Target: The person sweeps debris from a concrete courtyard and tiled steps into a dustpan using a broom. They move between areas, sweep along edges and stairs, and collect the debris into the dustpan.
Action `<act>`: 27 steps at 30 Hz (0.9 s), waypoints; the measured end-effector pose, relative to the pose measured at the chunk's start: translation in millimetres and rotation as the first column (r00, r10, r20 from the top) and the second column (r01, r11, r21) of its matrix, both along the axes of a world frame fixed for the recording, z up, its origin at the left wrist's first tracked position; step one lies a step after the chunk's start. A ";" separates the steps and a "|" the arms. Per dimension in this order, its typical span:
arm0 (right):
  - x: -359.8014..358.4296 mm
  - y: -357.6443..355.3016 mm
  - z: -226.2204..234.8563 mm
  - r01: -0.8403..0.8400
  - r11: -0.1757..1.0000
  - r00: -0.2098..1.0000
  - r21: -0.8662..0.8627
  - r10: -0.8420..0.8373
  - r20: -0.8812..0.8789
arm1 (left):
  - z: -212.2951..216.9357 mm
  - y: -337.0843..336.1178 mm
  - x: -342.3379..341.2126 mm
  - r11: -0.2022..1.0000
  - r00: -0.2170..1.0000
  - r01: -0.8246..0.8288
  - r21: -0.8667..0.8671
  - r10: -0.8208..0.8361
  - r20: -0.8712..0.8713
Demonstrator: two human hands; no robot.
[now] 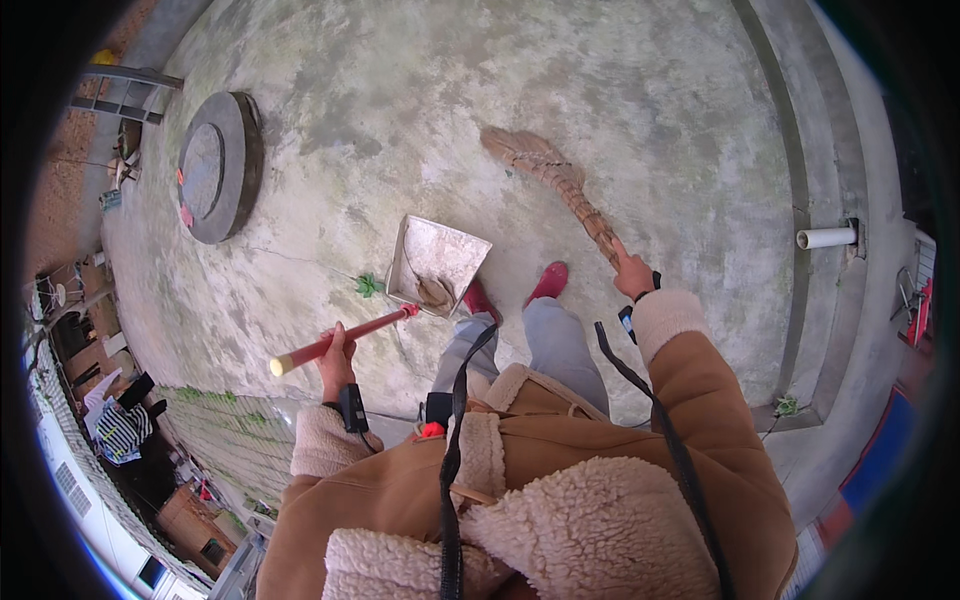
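Observation:
My left hand point(336, 364) is closed round the red handle of a long-handled dustpan point(440, 248). Its pale metal pan rests near my left foot, with a few dry brown leaves point(433, 292) at its back edge. In my right hand point(632, 275) is the bound handle of a straw broom point(545, 165), fingers wrapped round its near end. The broom's brown head points away and to the left, apart from the pan. Whether its bristles touch the concrete I cannot tell.
A round concrete cover point(213, 168) lies on the concrete ground point(400, 110) at the left. A small green weed point(368, 285) grows beside the dustpan. On the right, a white pipe point(827, 238) juts from a raised kerb. Hanging laundry point(120, 430) shows at the lower left.

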State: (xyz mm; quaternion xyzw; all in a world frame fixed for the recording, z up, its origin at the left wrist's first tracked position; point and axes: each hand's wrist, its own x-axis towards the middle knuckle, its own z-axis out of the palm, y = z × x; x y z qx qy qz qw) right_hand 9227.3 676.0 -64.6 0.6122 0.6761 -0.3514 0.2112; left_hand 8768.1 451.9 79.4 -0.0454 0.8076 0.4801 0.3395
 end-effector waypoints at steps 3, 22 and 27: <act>21.6 -47.6 26.5 0.084 0.996 0.993 -0.026 -0.085 -0.077 | -8.6 -8.2 -14.8 0.998 0.998 0.060 -0.035 -0.059 0.009; -95.5 -187.8 50.8 0.716 0.372 0.319 -0.591 -0.927 -0.196 | -149.7 40.1 -56.4 0.834 0.827 0.546 0.082 -0.519 -0.217; -105.5 -181.1 59.0 0.667 0.551 0.483 -0.501 -0.832 -0.272 | -178.9 50.5 -63.9 0.803 0.803 0.588 0.103 -0.562 -0.199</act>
